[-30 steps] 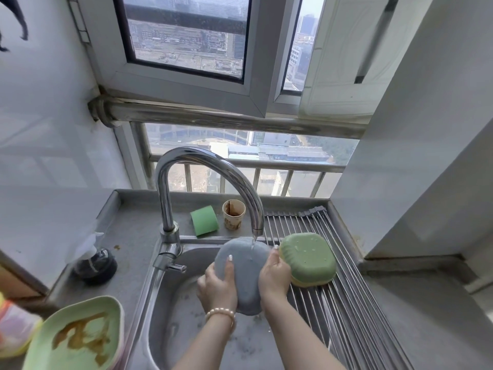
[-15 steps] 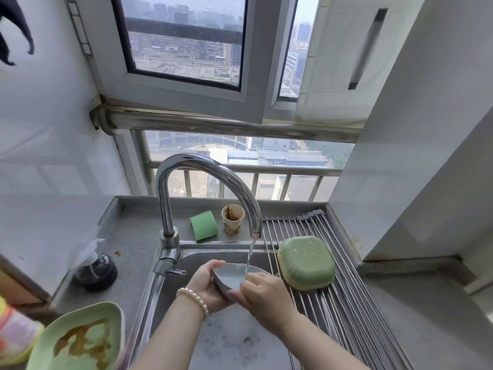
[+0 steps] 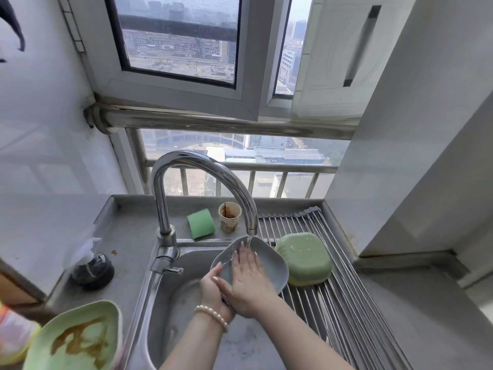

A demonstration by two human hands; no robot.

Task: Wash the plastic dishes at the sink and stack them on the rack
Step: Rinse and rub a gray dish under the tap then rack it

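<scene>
A grey plastic plate (image 3: 269,259) tilts under the running faucet (image 3: 202,177) above the steel sink (image 3: 186,316). My left hand (image 3: 213,287), with a pearl bracelet, grips the plate's lower left edge from beneath. My right hand (image 3: 248,276) lies flat on the plate's inner face, fingers straight, under the water stream. A green dish (image 3: 304,259) rests upside down on the roll-up wire rack (image 3: 346,303) to the right. A dirty green plate (image 3: 77,340) with brown smears sits at the lower left.
A green sponge (image 3: 200,222) and a stained paper cup (image 3: 229,217) stand behind the sink. A dark soap dispenser (image 3: 92,268) sits on the left counter. A wall closes in on the right, a window behind.
The grey plate has turned from edge-on to face up under the tap. My right hand has moved from its rim onto its inner face.
</scene>
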